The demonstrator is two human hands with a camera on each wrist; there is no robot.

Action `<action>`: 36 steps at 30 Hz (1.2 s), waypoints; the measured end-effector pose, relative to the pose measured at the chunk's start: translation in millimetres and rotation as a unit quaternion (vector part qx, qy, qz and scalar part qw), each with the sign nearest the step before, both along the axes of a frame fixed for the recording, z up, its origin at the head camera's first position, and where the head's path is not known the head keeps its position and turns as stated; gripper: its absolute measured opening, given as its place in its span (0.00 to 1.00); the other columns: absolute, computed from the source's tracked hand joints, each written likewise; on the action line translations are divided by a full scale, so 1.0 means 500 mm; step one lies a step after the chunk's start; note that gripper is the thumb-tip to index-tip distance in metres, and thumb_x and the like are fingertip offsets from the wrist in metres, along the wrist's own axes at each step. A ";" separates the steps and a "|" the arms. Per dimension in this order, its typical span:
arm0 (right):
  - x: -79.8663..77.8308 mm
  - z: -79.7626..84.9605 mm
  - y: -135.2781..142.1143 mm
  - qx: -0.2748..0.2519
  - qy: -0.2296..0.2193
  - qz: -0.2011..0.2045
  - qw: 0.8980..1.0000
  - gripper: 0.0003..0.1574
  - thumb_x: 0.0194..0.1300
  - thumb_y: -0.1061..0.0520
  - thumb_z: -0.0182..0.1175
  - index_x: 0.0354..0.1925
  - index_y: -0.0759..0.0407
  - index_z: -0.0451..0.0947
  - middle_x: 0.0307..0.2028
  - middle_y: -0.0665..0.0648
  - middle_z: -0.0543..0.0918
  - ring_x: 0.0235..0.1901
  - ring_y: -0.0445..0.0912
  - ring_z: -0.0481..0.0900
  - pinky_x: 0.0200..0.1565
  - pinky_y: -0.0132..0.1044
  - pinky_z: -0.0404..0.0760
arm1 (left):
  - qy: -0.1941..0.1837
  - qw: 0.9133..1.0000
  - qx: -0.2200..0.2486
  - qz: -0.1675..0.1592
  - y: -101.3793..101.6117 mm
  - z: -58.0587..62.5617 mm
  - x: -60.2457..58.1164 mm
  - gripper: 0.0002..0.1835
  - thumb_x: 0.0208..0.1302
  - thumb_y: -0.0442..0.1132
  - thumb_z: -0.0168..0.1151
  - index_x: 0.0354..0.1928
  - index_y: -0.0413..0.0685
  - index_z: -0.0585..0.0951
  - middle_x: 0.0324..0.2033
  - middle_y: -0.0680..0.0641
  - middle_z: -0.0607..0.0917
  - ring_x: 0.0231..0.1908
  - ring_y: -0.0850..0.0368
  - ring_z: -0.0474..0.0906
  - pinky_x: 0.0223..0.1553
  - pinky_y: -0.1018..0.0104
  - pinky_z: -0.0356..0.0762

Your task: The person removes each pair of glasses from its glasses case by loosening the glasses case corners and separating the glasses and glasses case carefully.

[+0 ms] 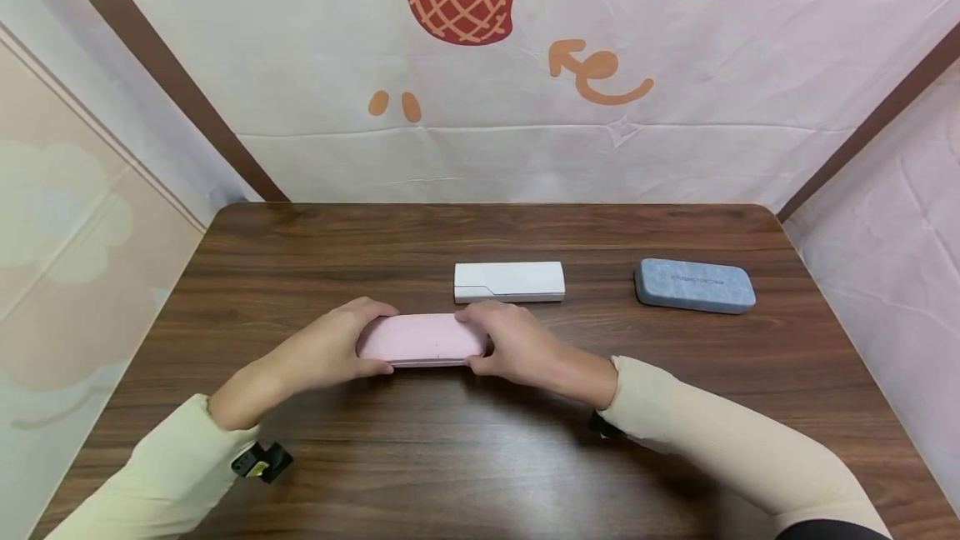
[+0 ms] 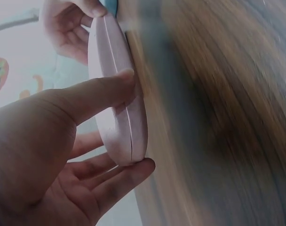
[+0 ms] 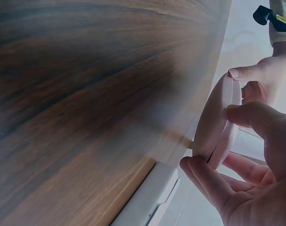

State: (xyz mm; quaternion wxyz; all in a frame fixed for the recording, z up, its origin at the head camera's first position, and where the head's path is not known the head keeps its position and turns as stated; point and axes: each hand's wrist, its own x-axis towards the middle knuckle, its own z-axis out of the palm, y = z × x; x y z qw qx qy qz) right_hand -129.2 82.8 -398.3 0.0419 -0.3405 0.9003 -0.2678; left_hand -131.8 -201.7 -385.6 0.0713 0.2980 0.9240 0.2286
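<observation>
Pink case point(image 1: 423, 337) is being held at both ends, lying a bit closer to the L edge of the table point(image 1: 450, 457) than to its R edge; can't tell if its underside is touching the wood. Biggest 1st: wall cloth point(image 1: 480, 165), white w/ red & orange prints, is hanging behind the table's far edge. Table, dark brown wood grain, is showing both far corners, rounded. L sleeve point(image 1: 161, 465), pale, is slanting over the table nr its L edge; R sleeve point(image 1: 735, 432), also pale, is slanting over the R half.

L hand point(image 1: 337, 344) is gripping the case's L end, thumb pressing the near side at the seam, other fingers curling round the far side & end, spread approx. as wide as the case. R hand point(image 1: 517, 344) is doing likewise at the R end, thumb on the near side, fingers wrapping behind. Case is looking closed, seam running lengthwise.

Blue case point(image 1: 695, 285) is lying twd the table's far R corner, lettering on top, well apart from the hands. White case point(image 1: 510, 280) is lying btwn the R hand & the far edge, just beyond the knuckles. Black clip point(image 1: 266, 462) is sticking out at the L cuff.
</observation>
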 end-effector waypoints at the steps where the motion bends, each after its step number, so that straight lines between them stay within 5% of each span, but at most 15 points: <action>1: 0.002 0.000 0.006 -0.002 0.001 -0.002 1.000 0.33 0.57 0.57 0.73 0.59 0.65 0.78 0.55 0.60 0.84 0.56 0.51 0.81 0.58 0.44 0.78 | 0.000 1.000 0.000 0.000 0.006 0.001 0.001 0.32 0.50 0.41 0.82 0.56 0.38 0.79 0.49 0.43 0.83 0.50 0.47 0.80 0.51 0.47 0.77; 24: 0.041 -0.012 0.132 -0.003 -0.005 -0.036 0.999 0.33 0.55 0.60 0.75 0.59 0.63 0.78 0.54 0.57 0.85 0.50 0.45 0.82 0.50 0.43 0.81 | -0.006 1.000 0.001 -0.001 0.137 -0.015 0.019 0.35 0.49 0.42 0.82 0.58 0.35 0.79 0.50 0.41 0.83 0.50 0.47 0.80 0.53 0.50 0.78; 36: 0.046 -0.031 0.186 0.002 -0.009 -0.040 0.999 0.35 0.55 0.61 0.75 0.61 0.64 0.77 0.55 0.57 0.84 0.53 0.48 0.82 0.53 0.46 0.81 | -0.006 1.000 0.011 -0.004 0.187 -0.044 0.024 0.36 0.49 0.45 0.82 0.59 0.38 0.79 0.50 0.44 0.83 0.50 0.50 0.80 0.53 0.52 0.78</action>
